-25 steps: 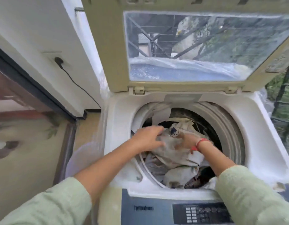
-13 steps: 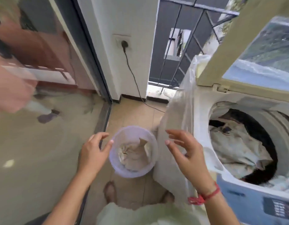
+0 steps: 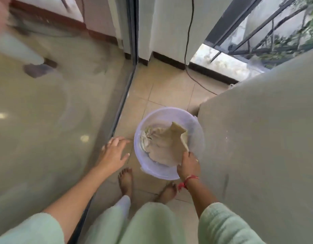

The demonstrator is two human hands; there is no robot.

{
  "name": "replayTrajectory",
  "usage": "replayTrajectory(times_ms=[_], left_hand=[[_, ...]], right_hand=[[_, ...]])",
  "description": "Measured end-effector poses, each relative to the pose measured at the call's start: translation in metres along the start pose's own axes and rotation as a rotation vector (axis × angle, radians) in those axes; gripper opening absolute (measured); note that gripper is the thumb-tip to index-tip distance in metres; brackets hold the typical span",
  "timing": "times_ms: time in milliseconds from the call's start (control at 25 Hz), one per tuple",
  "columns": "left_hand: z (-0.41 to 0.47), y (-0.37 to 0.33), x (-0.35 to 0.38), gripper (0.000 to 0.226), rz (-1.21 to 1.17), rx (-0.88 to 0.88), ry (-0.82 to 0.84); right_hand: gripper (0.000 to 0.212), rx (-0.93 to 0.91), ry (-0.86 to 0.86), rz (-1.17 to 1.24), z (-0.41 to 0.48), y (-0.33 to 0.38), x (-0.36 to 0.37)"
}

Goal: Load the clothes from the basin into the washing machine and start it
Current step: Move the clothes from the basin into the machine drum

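We wear pale green: loose sleeves [image 3: 29, 229] at lower left and lower right, matching tunic [image 3: 148, 224] and trouser leg [image 3: 123, 204] between. A red thread [image 3: 187, 181] circles our right hand [image 3: 188, 166] at the wrist; our feet [image 3: 125, 180] are bare.

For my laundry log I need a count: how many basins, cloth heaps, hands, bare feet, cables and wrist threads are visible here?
Round lilac plastic basin: 1
Beige crumpled cloth heap inside it: 1
Hands: 2, left hand open, right hand gripping that heap
Bare feet: 2, left foot, right foot
Black power cable: 1
Red wrist thread: 1
Total: 8
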State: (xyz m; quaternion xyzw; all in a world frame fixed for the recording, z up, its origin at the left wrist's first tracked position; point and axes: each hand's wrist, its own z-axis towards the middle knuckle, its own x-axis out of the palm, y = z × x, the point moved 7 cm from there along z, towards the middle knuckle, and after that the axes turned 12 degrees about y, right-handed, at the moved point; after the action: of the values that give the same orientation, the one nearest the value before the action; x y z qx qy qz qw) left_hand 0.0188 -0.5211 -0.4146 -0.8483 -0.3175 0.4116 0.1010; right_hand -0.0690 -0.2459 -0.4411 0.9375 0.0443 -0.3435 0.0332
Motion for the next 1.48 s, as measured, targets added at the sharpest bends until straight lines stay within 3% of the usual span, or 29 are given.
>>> replayTrajectory(times_ms=[200, 280, 360, 440, 520, 640, 720, 800, 920, 1000, 1080, 1120, 1200, 1320, 1480], left_hand=[[0.067, 0.002, 0.073, 0.061, -0.035, 0.13, -0.078], [0.072, 0.005, 0.099, 0.06, -0.053, 0.106, -0.04], [0.071, 0.008, 0.118, 0.058, -0.055, 0.079, -0.007], [0.062, 0.009, 0.124, 0.058, -0.063, 0.068, -0.017], [0.051, 0.009, 0.12, 0.059, -0.119, 0.018, -0.014], [0.033, 0.001, 0.097, 0.062, -0.149, -0.045, -0.003], [0.026, -0.01, 0.076, 0.062, -0.145, -0.038, -0.006], [0.02, -0.024, 0.052, 0.061, -0.157, -0.014, -0.019], [0.011, -0.042, 0.02, 0.061, -0.178, -0.011, -0.028], [-0.002, -0.052, -0.002, 0.059, -0.19, -0.007, -0.025], [-0.018, -0.059, -0.026, 0.055, -0.222, -0.004, -0.024], [-0.029, -0.064, -0.038, 0.054, -0.233, -0.001, -0.02], [-0.054, -0.079, -0.064, 0.054, -0.23, 0.027, -0.023], [-0.089, -0.114, -0.105, 0.057, -0.216, 0.141, -0.06], [-0.129, -0.184, -0.162, 0.071, -0.216, 0.281, -0.163]], right_hand=[[0.06, 0.141, 0.013, -0.375, 0.104, -0.023, 0.063], [0.054, 0.141, -0.006, -0.349, 0.122, -0.031, 0.075], [0.039, 0.145, -0.071, -0.08, 0.125, -0.038, 0.069], [0.033, 0.176, -0.287, 0.401, 0.099, -0.045, 0.031], [0.039, 0.082, -0.676, 0.713, 0.041, -0.046, -0.043], [0.045, -0.161, -1.21, 0.763, -0.07, -0.045, -0.175], [0.043, -0.242, -1.313, 0.752, -0.113, -0.048, -0.238], [0.042, -0.297, -1.237, 0.706, -0.137, -0.04, -0.272], [0.042, -0.306, -0.98, 0.618, -0.148, -0.023, -0.275], [0.039, -0.307, -0.552, 0.588, -0.146, -0.007, -0.258], [0.031, -0.356, 0.021, 0.308, -0.154, 0.022, -0.219], [0.029, -0.392, 0.147, 0.2, -0.168, 0.033, -0.207], [0.03, -0.416, 0.09, 0.231, -0.198, 0.044, -0.22], [0.033, -0.386, -0.157, 0.27, -0.242, 0.041, -0.276], [0.022, -0.581, -0.39, 0.379, -0.33, 0.024, -0.36]])
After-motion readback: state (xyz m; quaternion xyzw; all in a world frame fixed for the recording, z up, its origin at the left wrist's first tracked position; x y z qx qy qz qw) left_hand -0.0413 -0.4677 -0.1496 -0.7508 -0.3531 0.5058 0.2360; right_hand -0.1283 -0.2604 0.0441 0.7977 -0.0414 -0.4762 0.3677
